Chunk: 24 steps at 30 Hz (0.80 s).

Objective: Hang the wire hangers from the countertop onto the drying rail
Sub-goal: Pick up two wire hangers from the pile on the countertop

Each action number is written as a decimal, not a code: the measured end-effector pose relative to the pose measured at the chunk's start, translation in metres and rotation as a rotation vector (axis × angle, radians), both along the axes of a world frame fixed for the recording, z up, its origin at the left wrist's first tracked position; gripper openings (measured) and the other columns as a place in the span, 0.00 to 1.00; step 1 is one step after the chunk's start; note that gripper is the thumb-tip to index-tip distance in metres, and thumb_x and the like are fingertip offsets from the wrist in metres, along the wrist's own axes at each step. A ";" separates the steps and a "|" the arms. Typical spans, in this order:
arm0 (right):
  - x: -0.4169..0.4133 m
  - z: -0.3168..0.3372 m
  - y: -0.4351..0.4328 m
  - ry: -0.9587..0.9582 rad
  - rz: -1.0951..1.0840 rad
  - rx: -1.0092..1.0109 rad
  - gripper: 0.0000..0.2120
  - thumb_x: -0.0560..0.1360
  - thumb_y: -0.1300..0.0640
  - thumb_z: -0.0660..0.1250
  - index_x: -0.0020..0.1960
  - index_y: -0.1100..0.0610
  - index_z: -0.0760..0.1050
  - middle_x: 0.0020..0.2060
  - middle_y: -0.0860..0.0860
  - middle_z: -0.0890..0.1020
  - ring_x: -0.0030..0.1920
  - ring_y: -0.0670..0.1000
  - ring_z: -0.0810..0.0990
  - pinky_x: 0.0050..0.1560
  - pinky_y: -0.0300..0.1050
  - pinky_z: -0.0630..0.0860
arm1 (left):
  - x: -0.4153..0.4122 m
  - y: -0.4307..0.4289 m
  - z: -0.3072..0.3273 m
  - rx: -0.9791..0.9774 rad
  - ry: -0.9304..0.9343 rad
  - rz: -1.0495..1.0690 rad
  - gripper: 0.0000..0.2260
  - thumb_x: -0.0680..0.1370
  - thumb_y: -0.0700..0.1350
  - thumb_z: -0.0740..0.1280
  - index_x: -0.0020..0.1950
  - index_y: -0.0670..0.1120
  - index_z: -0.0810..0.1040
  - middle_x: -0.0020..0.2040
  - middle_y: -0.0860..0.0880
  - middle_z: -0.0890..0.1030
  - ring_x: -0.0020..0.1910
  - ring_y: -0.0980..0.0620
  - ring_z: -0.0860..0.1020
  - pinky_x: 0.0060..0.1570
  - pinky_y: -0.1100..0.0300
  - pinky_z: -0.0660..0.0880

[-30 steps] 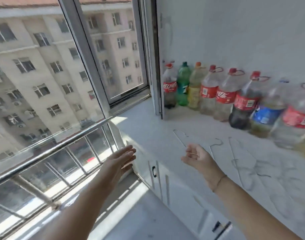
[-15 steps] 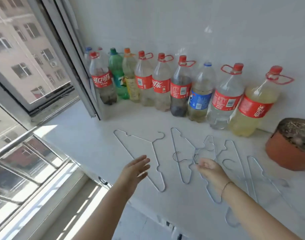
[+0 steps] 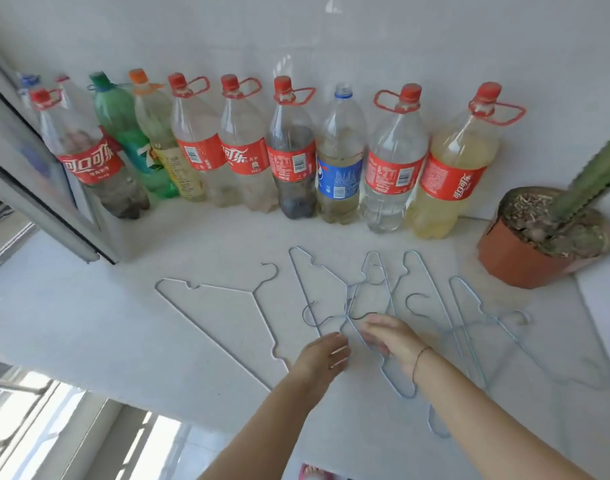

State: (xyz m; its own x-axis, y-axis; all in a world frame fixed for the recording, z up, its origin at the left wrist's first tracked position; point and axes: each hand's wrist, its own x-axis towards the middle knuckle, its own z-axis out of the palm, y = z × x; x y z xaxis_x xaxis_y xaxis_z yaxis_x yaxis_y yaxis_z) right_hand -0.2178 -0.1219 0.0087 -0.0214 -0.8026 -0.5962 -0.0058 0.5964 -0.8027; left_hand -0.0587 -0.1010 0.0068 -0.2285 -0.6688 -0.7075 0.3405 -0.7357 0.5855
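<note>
Several thin wire hangers lie flat on the white countertop (image 3: pixel 89 323). One hanger (image 3: pixel 227 292) lies alone on the left. The others overlap in a tangle (image 3: pixel 383 292) in the middle and right. My left hand (image 3: pixel 322 356) hovers over the lower end of the second hanger, fingers bent and apart, holding nothing that I can see. My right hand (image 3: pixel 388 336) rests on the crossing wires of the tangle, fingers curled down onto them; whether it grips a wire is unclear. The drying rail is out of view.
A row of plastic bottles (image 3: pixel 289 150) stands along the back wall. A potted cactus (image 3: pixel 539 237) sits at the right. An open window sash (image 3: pixel 37 188) juts over the counter's left end. The counter's front edge runs just below my hands.
My view has swung right from the window and rail to the countertop. Both hands have moved in over the hangers, the left hand drawing close to the right.
</note>
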 end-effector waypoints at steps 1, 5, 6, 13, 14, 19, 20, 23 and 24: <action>0.001 0.003 0.001 -0.023 0.003 0.026 0.05 0.76 0.64 0.63 0.43 0.57 0.75 0.35 0.53 0.77 0.28 0.41 0.77 0.26 0.29 0.68 | -0.004 -0.003 0.000 -0.007 0.008 -0.030 0.03 0.74 0.37 0.67 0.43 0.44 0.77 0.39 0.48 0.81 0.42 0.50 0.78 0.45 0.60 0.73; 0.004 0.006 0.005 -0.050 0.008 0.085 0.04 0.76 0.61 0.63 0.51 0.56 0.74 0.42 0.52 0.81 0.38 0.44 0.80 0.29 0.29 0.71 | -0.009 -0.014 0.002 -0.054 0.007 -0.145 0.04 0.74 0.39 0.66 0.40 0.44 0.79 0.39 0.47 0.84 0.41 0.50 0.79 0.45 0.60 0.70; 0.003 0.006 0.007 -0.057 0.001 0.087 0.06 0.76 0.60 0.63 0.53 0.56 0.74 0.45 0.52 0.81 0.42 0.46 0.80 0.30 0.28 0.71 | -0.008 -0.015 0.001 -0.059 0.003 -0.164 0.06 0.75 0.39 0.65 0.41 0.44 0.80 0.39 0.47 0.84 0.39 0.50 0.78 0.43 0.59 0.69; -0.022 0.013 0.023 -0.109 -0.176 0.034 0.09 0.77 0.59 0.62 0.56 0.57 0.75 0.48 0.55 0.81 0.46 0.50 0.79 0.42 0.38 0.70 | -0.005 -0.030 -0.013 -0.049 0.002 -0.219 0.05 0.76 0.43 0.65 0.49 0.45 0.79 0.44 0.48 0.80 0.44 0.50 0.76 0.47 0.58 0.71; -0.033 0.013 0.026 -0.092 -0.245 0.024 0.09 0.77 0.60 0.62 0.57 0.59 0.75 0.46 0.55 0.81 0.45 0.50 0.79 0.42 0.39 0.71 | -0.007 -0.032 -0.012 -0.049 0.009 -0.222 0.06 0.76 0.43 0.65 0.51 0.45 0.79 0.47 0.48 0.81 0.46 0.50 0.77 0.49 0.58 0.71; -0.100 0.013 0.053 -0.034 -0.580 0.007 0.08 0.78 0.62 0.61 0.54 0.61 0.74 0.44 0.56 0.80 0.43 0.49 0.78 0.43 0.40 0.71 | -0.024 -0.042 -0.002 -0.072 0.031 -0.231 0.08 0.78 0.43 0.64 0.54 0.44 0.78 0.51 0.47 0.84 0.52 0.49 0.81 0.51 0.56 0.74; -0.110 0.010 0.059 -0.044 -0.615 0.021 0.07 0.78 0.62 0.60 0.53 0.61 0.74 0.48 0.57 0.79 0.43 0.49 0.78 0.44 0.40 0.72 | -0.029 -0.042 0.000 -0.084 0.022 -0.235 0.08 0.78 0.44 0.64 0.55 0.45 0.79 0.50 0.48 0.84 0.51 0.50 0.82 0.51 0.57 0.75; -0.125 -0.002 0.071 -0.144 -0.667 0.072 0.07 0.78 0.61 0.59 0.54 0.61 0.73 0.57 0.61 0.77 0.46 0.50 0.78 0.47 0.41 0.73 | -0.038 -0.043 0.006 -0.120 -0.007 -0.251 0.09 0.79 0.45 0.64 0.57 0.46 0.79 0.50 0.50 0.84 0.49 0.52 0.82 0.52 0.58 0.75; -0.126 -0.005 0.072 -0.167 -0.670 0.080 0.08 0.78 0.61 0.59 0.55 0.61 0.72 0.58 0.61 0.76 0.46 0.49 0.78 0.48 0.41 0.73 | -0.041 -0.042 0.008 -0.126 -0.014 -0.253 0.10 0.79 0.45 0.64 0.58 0.46 0.79 0.50 0.50 0.84 0.49 0.52 0.82 0.52 0.59 0.74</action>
